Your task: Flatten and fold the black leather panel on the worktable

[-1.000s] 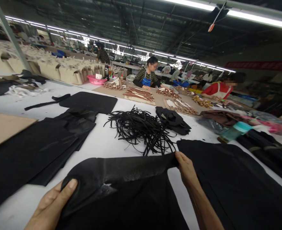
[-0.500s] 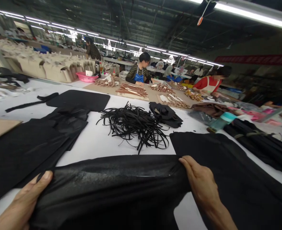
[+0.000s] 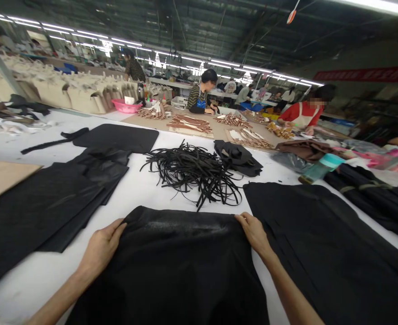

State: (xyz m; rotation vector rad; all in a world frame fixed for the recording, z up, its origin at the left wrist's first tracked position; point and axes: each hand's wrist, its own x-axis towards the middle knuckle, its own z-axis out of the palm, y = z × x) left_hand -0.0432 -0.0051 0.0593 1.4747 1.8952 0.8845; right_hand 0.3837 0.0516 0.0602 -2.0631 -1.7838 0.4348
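Observation:
Between my hands stretches a black sheet of leather-like material (image 3: pixel 185 257), with a pale dusty streak near its far edge. My left hand (image 3: pixel 102 246) pinches its far left corner, thumb on top. At the far right corner my right hand (image 3: pixel 253 230) grips the same edge; the fingers underneath are hidden. Just beyond that edge lies a tangled heap of thin black strips (image 3: pixel 192 171). More black sheets lie flat to the right, a dark stack (image 3: pixel 321 234), and to the left, an overlapping pile (image 3: pixel 50 198).
A black rounded panel (image 3: pixel 118 137) and a folded black piece (image 3: pixel 236 158) lie farther back on the white table (image 3: pixel 145 189). A teal-lidded bottle (image 3: pixel 322 169) stands at right. Across the table, co-workers (image 3: pixel 202 92) sit by brown strips (image 3: pixel 190 124). A pink basin (image 3: pixel 127 106) is behind.
Both hands have moved forward and closer together, carrying the sheet's far edge away from me. The sheet now hangs smoother and flatter. The view has shifted slightly.

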